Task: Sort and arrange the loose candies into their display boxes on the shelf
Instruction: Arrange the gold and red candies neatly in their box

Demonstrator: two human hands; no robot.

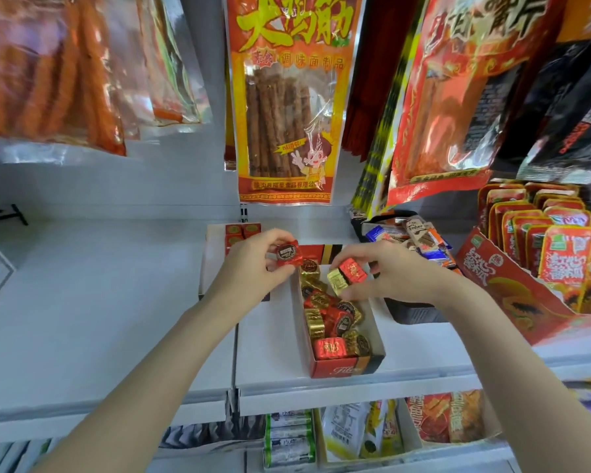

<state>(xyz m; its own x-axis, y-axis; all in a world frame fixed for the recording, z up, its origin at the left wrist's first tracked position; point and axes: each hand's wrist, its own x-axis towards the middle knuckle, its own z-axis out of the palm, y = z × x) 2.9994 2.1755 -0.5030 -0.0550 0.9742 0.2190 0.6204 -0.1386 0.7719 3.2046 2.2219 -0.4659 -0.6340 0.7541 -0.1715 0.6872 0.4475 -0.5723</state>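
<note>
A red display box (335, 367) stands on the white shelf (116, 319), filled with several red and gold wrapped candies (335, 322). Above its far end, my left hand (253, 268) pinches a red candy with a round dark label (286, 255). My right hand (389, 278) holds a gold candy (336, 281) and a red candy (352, 270) together over the box. A second white box (212, 254) sits behind my left hand, with a few red candies (241, 232) at its back; most of it is hidden.
Snack bags hang above the shelf (287, 107). A dark box of blue and brown wrapped bars (420, 240) stands right of my right hand. An orange display carton of packets (512, 285) fills the right end. More packets lie on the lower shelf (355, 435).
</note>
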